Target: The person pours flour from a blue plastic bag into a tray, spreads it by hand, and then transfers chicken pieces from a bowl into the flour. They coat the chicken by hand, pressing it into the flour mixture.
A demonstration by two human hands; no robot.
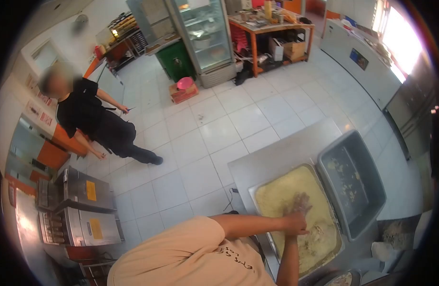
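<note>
A rectangular metal tray (341, 244) holds a layer of yellow, dough-like mixture (281, 190). My right hand (299, 205), coated with the mixture, rests on its surface with the fingers stretched out. Closed around my right wrist is my left hand (294, 223), above the tray. Near my hands the mixture has a rough, uneven patch. Right beside the tray is a grey plastic tub (327, 159) with yellow scraps on its bottom.
The tray and tub are on a metal table (248, 164). Another person (98, 119) in black stands at the left on the tiled floor. Steel appliances (88, 190) are at lower left. A glass-door fridge (207, 43) and an orange table (253, 29) stand at the back.
</note>
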